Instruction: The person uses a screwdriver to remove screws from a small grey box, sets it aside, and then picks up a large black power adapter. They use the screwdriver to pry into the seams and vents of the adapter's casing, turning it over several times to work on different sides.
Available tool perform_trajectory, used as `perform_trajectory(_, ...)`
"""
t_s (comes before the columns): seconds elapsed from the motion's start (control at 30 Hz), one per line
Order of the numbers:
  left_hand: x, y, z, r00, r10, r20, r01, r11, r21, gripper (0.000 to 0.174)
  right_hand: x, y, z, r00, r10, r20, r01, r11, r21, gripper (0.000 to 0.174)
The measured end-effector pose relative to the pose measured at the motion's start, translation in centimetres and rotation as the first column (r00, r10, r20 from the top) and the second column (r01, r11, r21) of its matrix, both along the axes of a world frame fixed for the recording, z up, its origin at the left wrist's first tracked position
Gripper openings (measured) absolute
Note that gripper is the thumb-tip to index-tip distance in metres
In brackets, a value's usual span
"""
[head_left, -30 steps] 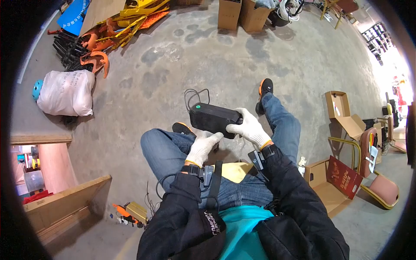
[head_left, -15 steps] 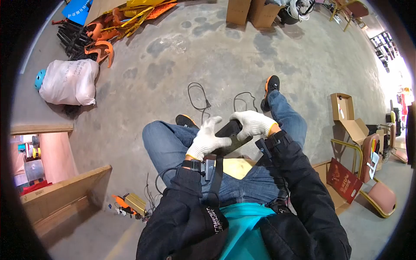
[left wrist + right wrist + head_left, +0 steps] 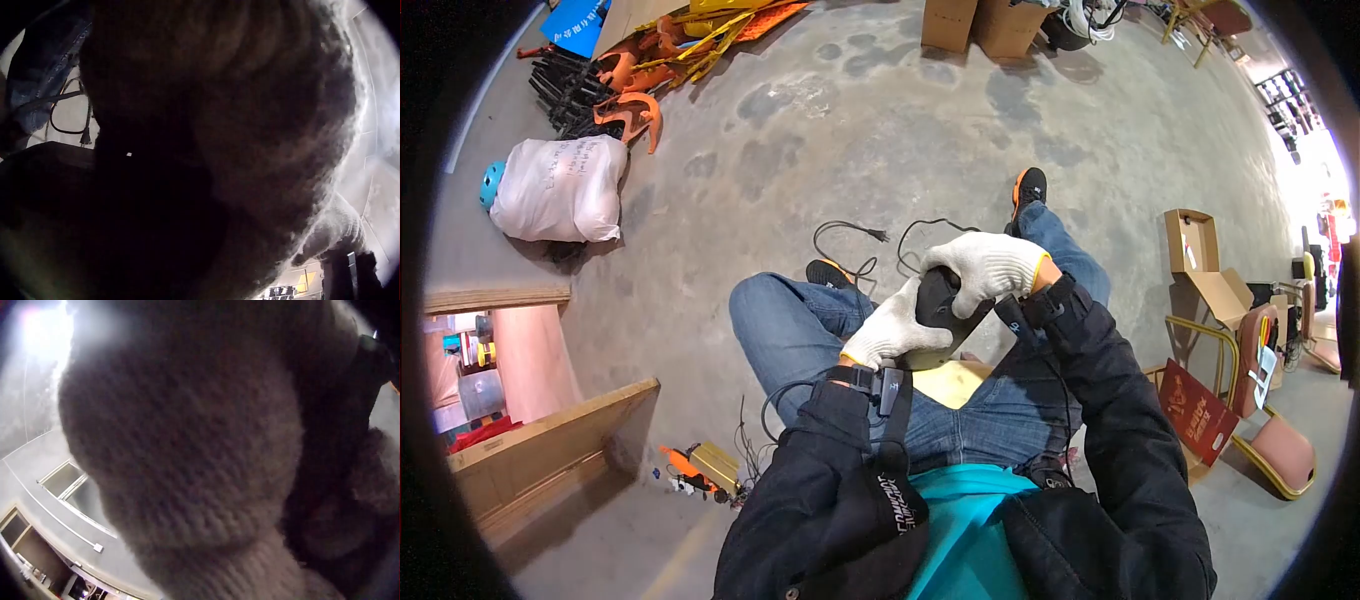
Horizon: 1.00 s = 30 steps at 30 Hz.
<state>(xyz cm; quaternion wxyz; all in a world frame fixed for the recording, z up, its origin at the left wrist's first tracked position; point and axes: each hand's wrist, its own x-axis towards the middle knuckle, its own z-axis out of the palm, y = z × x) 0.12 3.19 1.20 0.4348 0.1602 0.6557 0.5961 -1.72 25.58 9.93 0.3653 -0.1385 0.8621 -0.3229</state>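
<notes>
In the head view, both white-gloved hands hold a black box-shaped device (image 3: 938,305) above the lap, tilted with one end up. My left hand (image 3: 893,325) grips its left side, the thumb lying across the near face. The right hand (image 3: 990,268) curls over the upper right part, thumb on the face turned to me. Dark cords run out beyond the hands, and one ends in a plug (image 3: 880,236). The gloves cover much of the device. In the left wrist view, dark glove fills most of the picture, and a cord (image 3: 70,131) shows at left.
A yellow surface (image 3: 950,385) shows between the thighs. On the right are an open cardboard box (image 3: 1190,245), a red printed panel (image 3: 1195,410) and pink-seated chairs (image 3: 1278,455). At left lie a wrapped white bundle (image 3: 565,190), a wooden board (image 3: 550,440) and an orange tool (image 3: 685,465).
The device has turned from lying lengthwise to standing tilted, closer to the body. Both hands shifted their grip around it, and the cords swung out onto view beyond the hands.
</notes>
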Motion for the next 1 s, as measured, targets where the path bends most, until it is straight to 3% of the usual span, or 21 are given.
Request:
perform_trajectory(0.1,-0.2,0.1,-0.4,1.000,-0.009,-0.014,0.008,0.998,-0.064,0.092,0.1,0.1,-0.1,0.999,0.009,0.039,-0.009,1.000,0.016,0.071)
perform_trajectory(0.17,-0.5,0.3,-0.7,0.998,0.060,0.028,-0.060,0.998,-0.012,0.088,0.5,0.3,-1.3,0.970,-0.188,-0.153,0.163,0.973,-0.163,0.066)
perform_trajectory(0.2,-0.5,0.3,-0.6,0.989,0.127,0.079,-0.130,0.991,0.034,0.084,0.4,0.5,-1.4,0.936,-0.262,-0.233,0.234,0.962,-0.143,0.058)
perform_trajectory(0.23,-0.7,0.2,-0.6,0.983,0.158,0.090,-0.165,0.983,0.081,0.074,0.4,0.7,-1.5,0.867,-0.399,-0.297,0.358,0.915,-0.184,0.054)
perform_trajectory(0.27,-0.6,0.5,-1.2,0.933,0.290,0.214,-0.321,0.938,0.132,0.073,0.5,0.7,-1.3,0.775,-0.526,-0.350,0.471,0.850,-0.234,0.050)
perform_trajectory(0.3,-0.7,0.3,-1.8,0.910,0.328,0.253,-0.368,0.921,0.128,0.073,1.0,0.5,-1.2,0.595,-0.760,-0.261,0.650,0.647,-0.398,0.039)
perform_trajectory(0.33,-1.0,0.1,-2.5,0.884,0.366,0.291,-0.414,0.902,0.124,0.073,1.6,0.9,-0.7,0.462,-0.883,-0.086,0.760,0.444,-0.475,0.030)
perform_trajectory(0.37,-1.1,0.0,-2.6,0.866,0.383,0.321,-0.444,0.884,0.144,0.073,2.1,1.6,-1.9,0.313,-0.949,0.039,0.766,0.228,-0.601,0.027)
perform_trajectory(0.4,-1.3,-0.2,-2.6,0.865,0.387,0.320,-0.448,0.883,0.142,0.073,2.3,2.1,-3.3,0.154,-0.909,0.387,0.718,-0.167,-0.676,0.023)
perform_trajectory(0.47,-1.4,-0.2,-2.6,0.835,0.455,0.310,-0.501,0.861,0.087,0.073,3.5,3.9,-5.3,0.000,-0.755,0.656,0.665,-0.490,-0.564,0.016)
perform_trajectory(0.5,-1.5,-0.2,-3.0,0.836,0.465,0.292,-0.510,0.854,0.099,0.072,4.2,4.6,-6.7,-0.001,-0.755,0.656,0.665,-0.490,-0.564,0.016)
perform_trajectory(0.57,-1.5,-0.2,-3.5,0.827,0.486,0.281,-0.521,0.851,0.061,0.072,5.9,4.9,-8.7,-0.139,-0.750,0.647,0.693,-0.541,-0.477,0.012)
perform_trajectory(0.6,-1.4,-0.3,-3.6,0.819,0.507,0.270,-0.532,0.847,0.023,0.072,6.5,4.7,-9.2,-0.144,-0.748,0.648,0.692,-0.545,-0.474,0.012)
perform_trajectory(0.67,-1.4,-0.3,-3.7,0.819,0.505,0.274,-0.532,0.847,0.029,0.072,7.4,4.3,-10.1,-0.278,-0.605,0.746,0.659,-0.685,-0.311,0.012)
perform_trajectory(0.83,-1.5,0.0,-3.3,0.816,0.499,0.292,-0.542,0.836,0.085,0.069,8.9,2.4,-10.6,-0.265,-0.585,0.767,0.683,-0.675,-0.279,0.021)
perform_trajectory(0.93,-1.5,0.1,-3.1,0.813,0.499,0.300,-0.549,0.828,0.112,0.068,8.7,0.9,-9.1,-0.189,-0.646,0.740,0.789,-0.548,-0.277,0.036)
perform_trajectory(1.0,-1.4,0.0,-2.8,0.817,0.529,0.227,-0.556,0.828,0.070,0.067,8.9,0.0,-8.2,-0.225,-0.664,0.713,0.792,-0.551,-0.262,0.040)
